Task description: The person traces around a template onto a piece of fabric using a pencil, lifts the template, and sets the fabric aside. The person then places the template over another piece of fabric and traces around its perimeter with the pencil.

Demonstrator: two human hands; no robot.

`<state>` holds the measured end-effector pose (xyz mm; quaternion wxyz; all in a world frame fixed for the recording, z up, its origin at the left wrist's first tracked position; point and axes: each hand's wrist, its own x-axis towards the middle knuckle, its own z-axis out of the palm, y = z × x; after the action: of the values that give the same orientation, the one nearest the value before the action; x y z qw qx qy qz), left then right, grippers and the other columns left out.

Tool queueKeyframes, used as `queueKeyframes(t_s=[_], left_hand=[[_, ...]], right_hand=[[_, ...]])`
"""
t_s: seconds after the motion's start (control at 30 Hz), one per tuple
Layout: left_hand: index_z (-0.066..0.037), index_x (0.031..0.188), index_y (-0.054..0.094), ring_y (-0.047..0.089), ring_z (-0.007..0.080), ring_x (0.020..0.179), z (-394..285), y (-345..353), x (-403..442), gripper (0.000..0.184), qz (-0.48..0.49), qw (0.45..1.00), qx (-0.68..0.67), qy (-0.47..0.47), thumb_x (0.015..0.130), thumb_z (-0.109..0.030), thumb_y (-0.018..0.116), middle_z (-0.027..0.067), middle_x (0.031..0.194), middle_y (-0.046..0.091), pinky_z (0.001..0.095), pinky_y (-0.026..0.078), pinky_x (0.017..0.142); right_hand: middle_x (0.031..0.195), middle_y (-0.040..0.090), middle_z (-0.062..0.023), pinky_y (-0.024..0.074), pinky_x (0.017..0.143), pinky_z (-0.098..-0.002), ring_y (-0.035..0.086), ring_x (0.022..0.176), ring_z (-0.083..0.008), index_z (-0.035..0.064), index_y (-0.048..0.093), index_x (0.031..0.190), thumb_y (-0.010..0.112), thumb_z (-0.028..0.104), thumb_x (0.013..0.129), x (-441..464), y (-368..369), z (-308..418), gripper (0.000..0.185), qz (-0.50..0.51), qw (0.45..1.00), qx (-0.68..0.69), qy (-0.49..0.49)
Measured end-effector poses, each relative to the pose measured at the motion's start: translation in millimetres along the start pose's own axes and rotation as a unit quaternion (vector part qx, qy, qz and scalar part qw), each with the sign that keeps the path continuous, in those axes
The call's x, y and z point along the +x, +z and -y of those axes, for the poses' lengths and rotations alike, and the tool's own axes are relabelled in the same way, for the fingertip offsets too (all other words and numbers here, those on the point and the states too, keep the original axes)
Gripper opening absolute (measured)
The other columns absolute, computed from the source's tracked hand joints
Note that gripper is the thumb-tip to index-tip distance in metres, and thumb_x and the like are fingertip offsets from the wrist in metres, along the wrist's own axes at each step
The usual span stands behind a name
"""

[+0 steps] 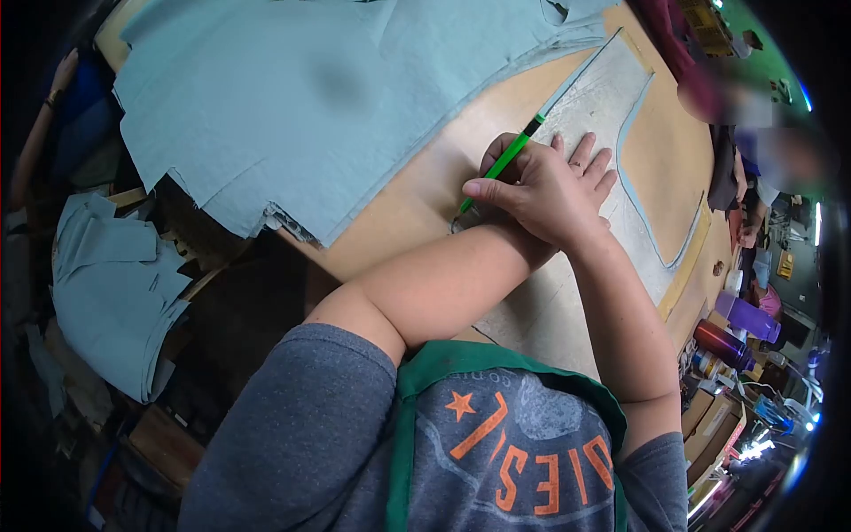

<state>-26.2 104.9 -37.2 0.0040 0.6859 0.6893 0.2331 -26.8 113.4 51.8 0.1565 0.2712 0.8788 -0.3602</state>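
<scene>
My right hand [530, 188] is closed on a slim green pen [505, 166] with a black band, its thumb and fingers pinching the barrel. The pen slants over the pattern sheet; its lower end is close to the table near my left forearm. My left arm crosses beneath my right wrist. Past the right hand, my left hand [592, 164] shows its fingers spread flat on a greyish, shiny pattern sheet [603, 97]; its palm is covered. Light blue fabric [640, 111] shows as a narrow border along the pattern's curved edges.
A large layered pile of light blue fabric [266, 106] spreads over the tan table [399, 199] at the left. More blue pieces [111, 293] hang lower left. A purple bottle [749, 316] and a dark red bottle [722, 344] are at the right. Other people [753, 168] are at the sides.
</scene>
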Motion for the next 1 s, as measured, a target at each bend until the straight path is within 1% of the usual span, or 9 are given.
queueKeyframes(t_s=[0.2, 0.3, 0.37, 0.4, 0.5, 0.6, 0.73, 0.77, 1.0], left_hand=[[-0.008, 0.133, 0.026, 0.007, 0.0363, 0.131, 0, 1, 1, 0.065, -0.034, 0.999, -0.040, 0.013, 0.084, -0.049, 0.038, 0.0150, 0.141, 0.015, 0.0611, 0.015, 0.097], [-0.011, 0.135, 0.024, 0.007, 0.0354, 0.131, 0, -7, 6, 0.067, 0.029, 0.999, -0.022, -0.004, 0.083, -0.053, 0.035, 0.0127, 0.142, 0.013, 0.0611, 0.016, 0.097], [-0.014, 0.136, 0.022, 0.008, 0.0348, 0.131, -2, 0, 10, 0.066, 0.065, 0.997, 0.038, -0.012, 0.084, -0.053, 0.031, 0.0106, 0.143, 0.011, 0.0597, 0.012, 0.099], [-0.014, 0.136, 0.022, 0.009, 0.0349, 0.131, -4, 9, 11, 0.065, 0.059, 0.998, 0.000, -0.027, 0.084, -0.052, 0.031, 0.0106, 0.143, 0.011, 0.0592, 0.011, 0.099], [-0.015, 0.135, 0.023, 0.010, 0.0343, 0.130, -7, 28, 19, 0.061, 0.064, 0.992, -0.079, -0.070, 0.084, -0.046, 0.036, 0.0111, 0.143, 0.012, 0.0574, 0.003, 0.101], [-0.014, 0.134, 0.026, 0.008, 0.0332, 0.131, -13, -13, 18, 0.062, 0.121, 0.984, -0.068, -0.107, 0.082, -0.045, 0.041, 0.0126, 0.142, 0.014, 0.0587, 0.004, 0.099], [-0.011, 0.132, 0.031, 0.003, 0.0286, 0.132, -11, -29, 21, 0.063, 0.145, 0.974, -0.144, -0.101, 0.080, -0.040, 0.050, 0.0086, 0.141, 0.016, 0.0597, 0.006, 0.098], [-0.016, 0.131, 0.033, 0.008, 0.0287, 0.131, -12, -24, 20, 0.065, 0.123, 0.979, -0.124, -0.103, 0.077, -0.044, 0.053, 0.0051, 0.141, 0.018, 0.0628, 0.010, 0.096], [-0.017, 0.130, 0.036, 0.008, 0.0276, 0.131, -11, -23, 21, 0.064, 0.098, 0.981, -0.132, -0.099, 0.075, -0.044, 0.055, 0.0038, 0.141, 0.018, 0.0629, 0.010, 0.096]], right_hand=[[0.073, 0.062, -0.0131, 0.0405, 0.074, -0.0371, 0.059, 0.073, -0.0286, 0.0083, 0.058, 0.086, 0.066, 0.036, 0.071, -1, 3, -4, 0.032, -0.022, 0.998, -0.046, -0.024], [0.073, 0.061, -0.0155, 0.0408, 0.074, -0.0398, 0.059, 0.072, -0.0317, 0.0063, 0.057, 0.088, 0.065, 0.035, 0.072, 1, -6, -10, 0.034, -0.067, 0.996, -0.027, -0.055], [0.071, 0.060, -0.0155, 0.0419, 0.069, -0.0379, 0.058, 0.067, -0.0298, 0.0029, 0.056, 0.085, 0.067, 0.030, 0.072, 8, -12, -23, 0.032, -0.087, 0.995, 0.017, -0.049], [0.069, 0.059, -0.0149, 0.0426, 0.065, -0.0359, 0.057, 0.064, -0.0275, 0.0018, 0.055, 0.083, 0.067, 0.027, 0.072, 17, -16, -34, 0.030, -0.076, 0.994, 0.072, -0.039], [0.067, 0.057, -0.0045, 0.0417, 0.062, -0.0276, 0.052, 0.067, -0.0138, 0.0041, 0.054, 0.082, 0.070, 0.021, 0.072, 31, -39, -49, 0.025, -0.074, 0.988, 0.134, -0.003], [0.067, 0.056, -0.0028, 0.0414, 0.058, -0.0264, 0.051, 0.065, -0.0109, 0.0030, 0.053, 0.081, 0.069, 0.018, 0.073, 49, -70, -72, 0.024, -0.100, 0.982, 0.160, 0.017], [0.071, 0.058, -0.0057, 0.0418, 0.056, -0.0269, 0.053, 0.064, -0.0126, 0.0019, 0.055, 0.082, 0.068, 0.015, 0.073, 85, -109, -117, 0.021, -0.181, 0.959, 0.219, -0.011], [0.072, 0.058, -0.0058, 0.0423, 0.056, -0.0270, 0.054, 0.065, -0.0128, 0.0019, 0.054, 0.083, 0.067, 0.015, 0.073, 94, -122, -125, 0.021, -0.181, 0.959, 0.218, -0.013], [0.077, 0.059, -0.0054, 0.0460, 0.058, -0.0283, 0.058, 0.070, -0.0146, 0.0058, 0.049, 0.090, 0.064, 0.015, 0.077, 142, -202, -161, 0.022, -0.188, 0.938, 0.290, 0.024]])
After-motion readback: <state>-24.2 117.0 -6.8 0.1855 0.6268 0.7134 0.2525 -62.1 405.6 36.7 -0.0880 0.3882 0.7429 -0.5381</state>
